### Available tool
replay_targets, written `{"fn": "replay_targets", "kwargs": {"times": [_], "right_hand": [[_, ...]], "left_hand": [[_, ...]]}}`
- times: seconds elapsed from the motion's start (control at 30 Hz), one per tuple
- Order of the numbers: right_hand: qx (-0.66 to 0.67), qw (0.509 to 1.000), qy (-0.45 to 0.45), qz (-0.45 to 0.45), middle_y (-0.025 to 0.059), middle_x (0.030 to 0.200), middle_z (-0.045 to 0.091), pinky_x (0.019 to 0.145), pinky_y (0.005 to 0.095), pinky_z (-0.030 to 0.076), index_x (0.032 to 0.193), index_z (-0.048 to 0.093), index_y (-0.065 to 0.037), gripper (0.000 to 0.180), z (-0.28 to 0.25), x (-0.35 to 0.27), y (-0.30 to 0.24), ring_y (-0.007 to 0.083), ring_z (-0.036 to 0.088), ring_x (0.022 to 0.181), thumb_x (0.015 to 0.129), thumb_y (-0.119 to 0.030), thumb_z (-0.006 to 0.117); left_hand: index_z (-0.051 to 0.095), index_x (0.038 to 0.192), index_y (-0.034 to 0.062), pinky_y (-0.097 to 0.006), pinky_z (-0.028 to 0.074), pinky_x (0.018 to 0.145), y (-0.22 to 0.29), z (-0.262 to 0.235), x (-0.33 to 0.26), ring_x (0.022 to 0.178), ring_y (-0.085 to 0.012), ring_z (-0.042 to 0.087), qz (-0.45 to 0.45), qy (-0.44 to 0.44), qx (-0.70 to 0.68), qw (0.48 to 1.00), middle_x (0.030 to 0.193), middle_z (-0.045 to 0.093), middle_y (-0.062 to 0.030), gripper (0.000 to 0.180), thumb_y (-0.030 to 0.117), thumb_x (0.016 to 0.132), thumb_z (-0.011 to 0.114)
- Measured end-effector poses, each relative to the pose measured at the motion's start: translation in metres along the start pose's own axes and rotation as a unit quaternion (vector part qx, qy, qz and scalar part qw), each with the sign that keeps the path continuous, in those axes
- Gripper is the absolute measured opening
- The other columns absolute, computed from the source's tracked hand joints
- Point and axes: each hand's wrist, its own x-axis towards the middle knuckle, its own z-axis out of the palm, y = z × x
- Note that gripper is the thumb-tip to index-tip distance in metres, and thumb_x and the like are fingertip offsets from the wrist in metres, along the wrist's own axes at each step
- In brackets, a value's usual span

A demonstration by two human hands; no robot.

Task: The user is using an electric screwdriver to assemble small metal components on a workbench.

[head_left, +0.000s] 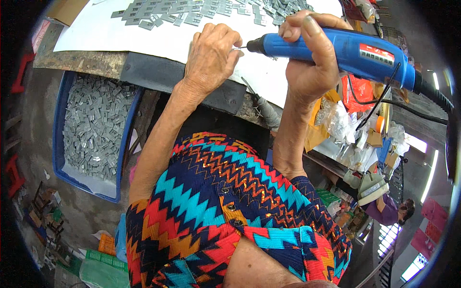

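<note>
My right hand (312, 62) grips a blue electric screwdriver (357, 53), held level with its black nose pointing left. Its thin bit reaches to the fingertips of my left hand (211, 57). Those fingers are closed in a pinch, and whatever small thing lies between them is mostly hidden. Both hands are over a white sheet (101, 31) on the worktable. Beyond them, many small flat grey plastic pieces (185, 9) are spread in overlapping rows, with a looser heap to the right.
Below the table's left side stands a blue bin (58, 129) full of grey plastic pieces (96, 127). A tool with a wrapped grey handle (266, 113) leans at the table edge. Plastic bags (336, 120) and clutter lie at right. Another person (384, 209) is farther off.
</note>
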Motion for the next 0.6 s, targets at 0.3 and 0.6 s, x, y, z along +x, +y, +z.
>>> {"fn": "replay_targets", "kwargs": {"times": [0.3, 0.6], "right_hand": [[-0.005, 1.0, 0.002, 0.014, 0.0192, 0.071, 0.057, 0.061, 0.0356, 0.045, 0.086, 0.048, 0.005, 0.015, -0.003, -0.0004, -0.0007, 0.0202, 0.052, 0.058, 0.073, -0.002, 0.052], [0.023, 0.998, 0.033, 0.04, 0.0194, 0.074, 0.057, 0.062, 0.0383, 0.045, 0.088, 0.047, 0.003, 0.015, -0.0062, -0.001, -0.0006, 0.0202, 0.051, 0.06, 0.075, -0.005, 0.052]], "left_hand": [[0.058, 0.078, 0.0069, -0.035, 0.036, 0.07, 0.0, -0.0007, 0.0, 0.081, -0.0207, 0.049, 0.003, 0.01, -0.006, 1.0, 0.079, 0.053, -0.0045, 0.014, 0.01, 0.067, 0.067], [0.057, 0.077, 0.0068, -0.035, 0.034, 0.07, 0.0017, -0.0019, 0.0, 0.081, -0.0203, 0.049, 0.002, 0.004, 0.0, 1.0, 0.079, 0.053, -0.0044, 0.011, 0.009, 0.068, 0.062]]}}
